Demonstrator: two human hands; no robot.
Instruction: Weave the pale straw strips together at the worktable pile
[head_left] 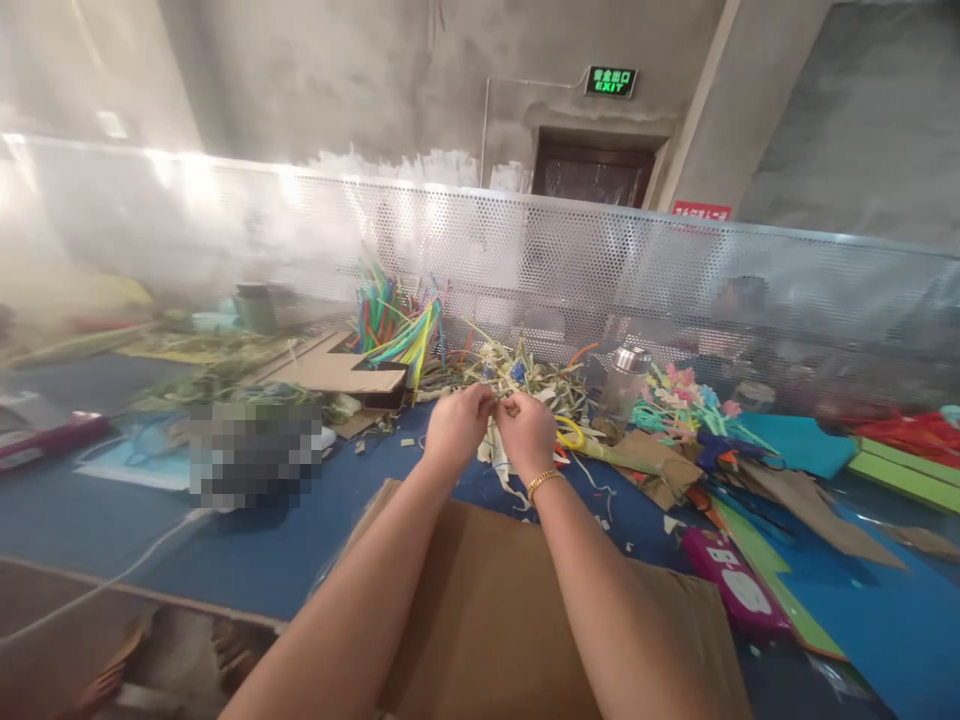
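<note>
My left hand and my right hand are held together above the blue table, both with fingers pinched closed on a pale dried strip that hangs down between them. A gold bracelet circles my right wrist. Just beyond the hands lies a heap of pale leaves and strips. Yellow-handled scissors lie right of my right hand. Under my forearms rests a large brown cardboard sheet.
Coloured pipe cleaners stand at the back centre beside a flat cardboard piece. A clear bottle, small craft flowers, green and blue sheets and a pink case lie right. A perforated metal screen borders the far edge.
</note>
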